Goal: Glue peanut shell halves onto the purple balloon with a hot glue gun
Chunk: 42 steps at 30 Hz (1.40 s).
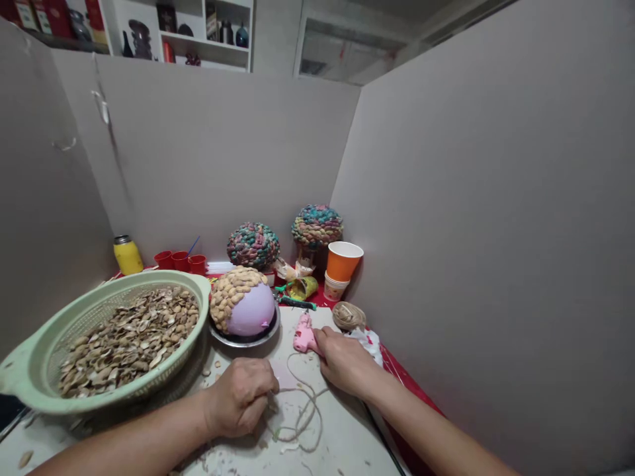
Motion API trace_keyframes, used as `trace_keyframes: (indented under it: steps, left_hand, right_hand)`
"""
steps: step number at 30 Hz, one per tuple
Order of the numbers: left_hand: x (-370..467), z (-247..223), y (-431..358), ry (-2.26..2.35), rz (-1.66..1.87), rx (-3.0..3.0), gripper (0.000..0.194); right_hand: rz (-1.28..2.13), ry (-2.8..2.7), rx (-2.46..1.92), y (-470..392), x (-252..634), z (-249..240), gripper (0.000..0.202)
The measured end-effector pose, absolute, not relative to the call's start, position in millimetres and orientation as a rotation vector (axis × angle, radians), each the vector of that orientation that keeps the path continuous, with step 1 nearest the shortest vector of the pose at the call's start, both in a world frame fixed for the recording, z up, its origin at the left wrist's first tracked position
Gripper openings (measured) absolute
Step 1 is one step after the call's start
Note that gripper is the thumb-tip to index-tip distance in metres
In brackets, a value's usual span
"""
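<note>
My right hand (342, 360) is wrapped round the handle of a pink glue gun (303, 334) at the right of the white board. Closed over the board's middle, my left hand (242, 396) pinches the end of a thin beige cord (317, 413), which lies in loose loops between my hands. Beyond my left hand, a lilac balloon (252, 309) partly covered with nut shells (232, 291) rests in a metal bowl (248, 342). A green basket (202, 284) full of shells stands at the left.
Two colourful shell-covered balls (253, 244) stand at the back. Near them are an orange cup (343, 263), red cups (180, 260), a yellow bottle (127, 255) and a twine ball (348, 316). Grey partitions (223, 145) enclose the table. Shell bits are scattered on the white board (347, 436).
</note>
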<state>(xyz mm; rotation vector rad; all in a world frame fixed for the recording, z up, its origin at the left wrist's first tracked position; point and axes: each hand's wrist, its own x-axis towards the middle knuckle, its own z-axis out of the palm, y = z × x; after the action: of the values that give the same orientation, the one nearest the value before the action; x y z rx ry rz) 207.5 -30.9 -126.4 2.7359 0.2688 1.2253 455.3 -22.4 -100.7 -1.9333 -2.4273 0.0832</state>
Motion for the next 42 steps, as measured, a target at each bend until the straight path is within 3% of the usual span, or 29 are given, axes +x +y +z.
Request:
trace_keyframes:
  steps: [6, 12, 17, 23, 33, 42]
  left_hand:
    - [205.7, -126.6, -32.8, 0.346, 1.193, 2.864, 0.018]
    - [203.5, -118.4, -26.6, 0.870, 1.028, 3.049, 0.020]
    - [204.8, -106.7, -20.5, 1.366, 0.708, 3.092, 0.024]
    - [205.7, -91.3, -29.7, 1.473, 0.297, 3.124, 0.025]
    - [170.7, -76.9, -64.3, 1.396, -0.177, 3.090, 0.028]
    - [167.1, -76.6, -75.4, 1.361, -0.242, 3.050, 0.024]
  right_hand:
    - [0.213, -2.236, -1.856, -31.9, 457.2, -104.5, 0.054]
    - [0.490, -1.765, -1.551, -45.3, 478.6, -92.7, 0.065]
    - [0.886, -1.347, -1.262, -51.4, 469.9, -78.6, 0.041]
    - [1.240, -1.105, -1.031, -28.0, 437.8, -84.4, 0.023]
    - [1.306, -0.932, -0.865, 6.6, 433.1, -124.1, 0.024]
    - [1.226, -0.916, -0.914, 6.2, 442.0, -144.4, 0.021]
